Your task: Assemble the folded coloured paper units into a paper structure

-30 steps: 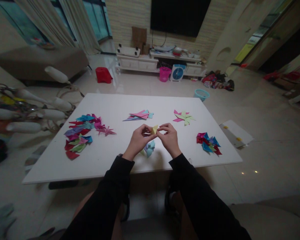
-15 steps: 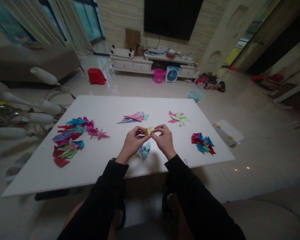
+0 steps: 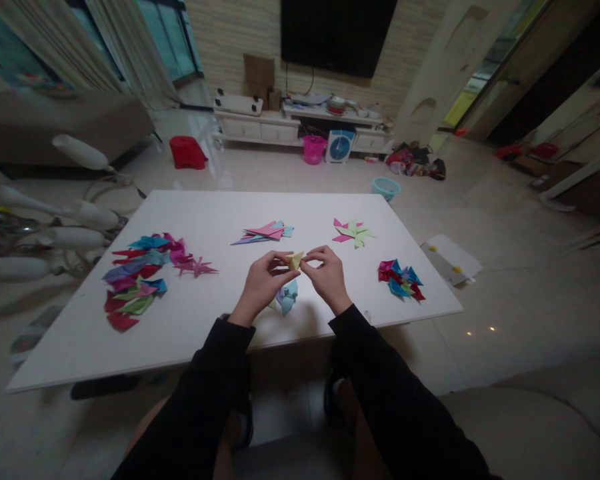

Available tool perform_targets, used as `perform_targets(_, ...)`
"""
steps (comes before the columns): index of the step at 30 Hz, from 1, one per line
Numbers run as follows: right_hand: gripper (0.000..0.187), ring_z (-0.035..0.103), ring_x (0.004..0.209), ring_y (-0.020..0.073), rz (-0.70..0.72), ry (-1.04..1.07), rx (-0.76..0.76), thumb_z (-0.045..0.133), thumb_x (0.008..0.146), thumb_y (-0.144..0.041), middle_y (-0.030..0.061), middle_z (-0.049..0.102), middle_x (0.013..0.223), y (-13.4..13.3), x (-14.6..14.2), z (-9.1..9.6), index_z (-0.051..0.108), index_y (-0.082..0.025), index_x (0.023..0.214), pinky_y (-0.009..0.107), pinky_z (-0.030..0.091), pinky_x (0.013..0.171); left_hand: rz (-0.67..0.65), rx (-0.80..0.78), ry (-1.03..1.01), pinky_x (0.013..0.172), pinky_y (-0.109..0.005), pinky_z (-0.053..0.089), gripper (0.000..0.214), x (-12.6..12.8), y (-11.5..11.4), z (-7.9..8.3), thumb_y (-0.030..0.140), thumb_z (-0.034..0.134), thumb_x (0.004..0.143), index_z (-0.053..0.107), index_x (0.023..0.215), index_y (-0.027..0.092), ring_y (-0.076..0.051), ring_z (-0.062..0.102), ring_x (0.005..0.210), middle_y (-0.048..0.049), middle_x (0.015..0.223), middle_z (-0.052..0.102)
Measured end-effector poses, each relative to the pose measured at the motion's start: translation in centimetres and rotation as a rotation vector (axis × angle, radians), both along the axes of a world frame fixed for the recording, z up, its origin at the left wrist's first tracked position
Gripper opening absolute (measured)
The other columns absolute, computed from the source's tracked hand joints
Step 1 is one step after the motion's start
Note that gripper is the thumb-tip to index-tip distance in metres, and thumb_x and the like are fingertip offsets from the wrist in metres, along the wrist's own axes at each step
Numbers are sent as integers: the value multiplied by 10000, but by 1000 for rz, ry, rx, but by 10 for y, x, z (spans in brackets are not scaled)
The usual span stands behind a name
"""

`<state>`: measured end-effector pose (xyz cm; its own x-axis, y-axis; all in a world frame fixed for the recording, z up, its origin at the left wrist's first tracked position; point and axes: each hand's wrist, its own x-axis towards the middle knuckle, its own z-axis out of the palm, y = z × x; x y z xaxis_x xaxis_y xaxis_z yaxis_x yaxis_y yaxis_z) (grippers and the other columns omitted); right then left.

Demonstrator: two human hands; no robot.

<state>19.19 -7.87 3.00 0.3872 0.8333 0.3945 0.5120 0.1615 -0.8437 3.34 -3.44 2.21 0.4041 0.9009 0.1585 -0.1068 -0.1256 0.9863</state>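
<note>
Between my hands, above the white table (image 3: 205, 220), is a small piece of folded yellow paper (image 3: 295, 261). My left hand (image 3: 263, 283) pinches it from the left with thumb and fingers. My right hand (image 3: 327, 276) is closed at its right edge, thumb and forefinger pressed together on the paper. Below them on the table lie light-blue folded paper pieces (image 3: 288, 297), partly hidden by my left hand. Beyond my hands rest pink and blue folded strips (image 3: 267, 232) and a green and pink paper star (image 3: 353, 233).
Many-coloured folded papers (image 3: 140, 277) spread over the table's left side, with a pink paper star (image 3: 197, 267) beside them. A smaller coloured pile (image 3: 401, 279) lies at the right. A light-blue basket (image 3: 386, 189) and a red stool (image 3: 187, 153) stand on the floor beyond.
The view has shifted slightly, so the table and papers appear a little further left. My hands keep hold of the yellow paper, which is turned slightly.
</note>
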Motion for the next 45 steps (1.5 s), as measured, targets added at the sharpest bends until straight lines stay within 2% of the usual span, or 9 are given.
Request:
perform_targets(6,47,660,863,187,-1,30,-9,741,761,-238,20,671,864,3,-1,-6,759,-222,721,314,512,753,10,-2,28,831,-405,611,343,1,1,3,328,829,692,567,845,169,-241,696,1029,-148,1237,698)
perform_targets(13,58,661,849,186,18,42,-52,743,756,-247,25,680,865,11,-4,-2,753,-224,704,300,509,702,47,-27,10,799,-341,598,345,-1,10,3,349,828,692,573,837,167,-194,687,963,-129,1202,703)
perform_targets(22,103,657,869,189,19,49,-41,746,782,-298,41,681,880,9,-4,-2,758,-220,715,281,481,634,107,-39,19,775,-297,575,320,0,9,7,348,833,682,613,823,163,-159,672,862,-65,1015,707)
perform_targets(26,104,657,863,188,35,75,-25,745,786,-293,44,674,881,5,-8,1,754,-212,721,269,450,581,83,-161,-26,764,-306,579,372,-3,4,5,347,860,652,614,858,159,-147,673,788,-22,899,683)
perform_targets(31,95,646,878,188,51,39,-14,727,800,-261,38,667,887,3,-12,2,734,-217,716,277,456,610,47,-247,-87,778,-320,601,421,-6,1,4,331,865,636,559,873,165,-134,677,789,-7,917,659)
perform_targets(37,90,625,910,208,48,-91,1,730,817,-247,47,655,896,5,-7,3,729,-223,730,301,460,631,45,-265,-73,817,-353,605,541,-2,7,6,302,852,639,538,1066,191,-162,710,872,-67,1096,663)
perform_targets(45,75,588,949,222,58,-253,14,721,840,-239,51,637,925,7,-7,-1,722,-236,766,345,499,731,13,-238,-55,833,-363,606,446,6,10,4,266,818,670,644,1067,160,-180,711,880,-59,993,702)
